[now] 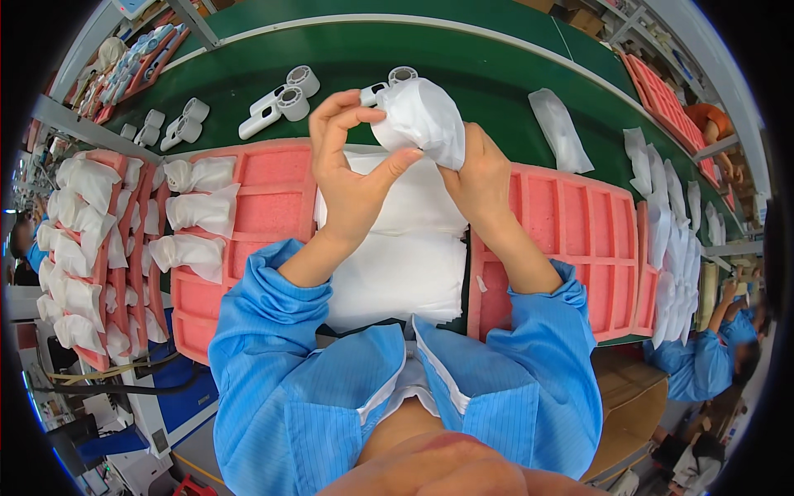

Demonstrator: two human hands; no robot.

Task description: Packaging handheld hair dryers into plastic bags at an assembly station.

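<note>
Both hands hold a white translucent bag [422, 120] up over the stack of flat white bags. It bulges into a round shape; whatever is inside is hidden. My left hand [351, 157] has its thumb on the bag's lower edge and its fingertips at the left side. My right hand [480, 174] grips the bag's right side, its fingers partly behind it. Beneath my hands lies the stack of flat white bags [393, 277]. Just behind the held bag, a white device with a round ringed head [403, 74] rests on the green belt, partly covered.
Pink foam trays flank the stack: the left tray [277, 183] holds bagged items, and the right tray [571, 215] has bare compartments. More filled trays [99, 223] stand far left. White devices [277, 107] and a bagged item [558, 128] lie on the green belt [471, 54]. Other people work at right.
</note>
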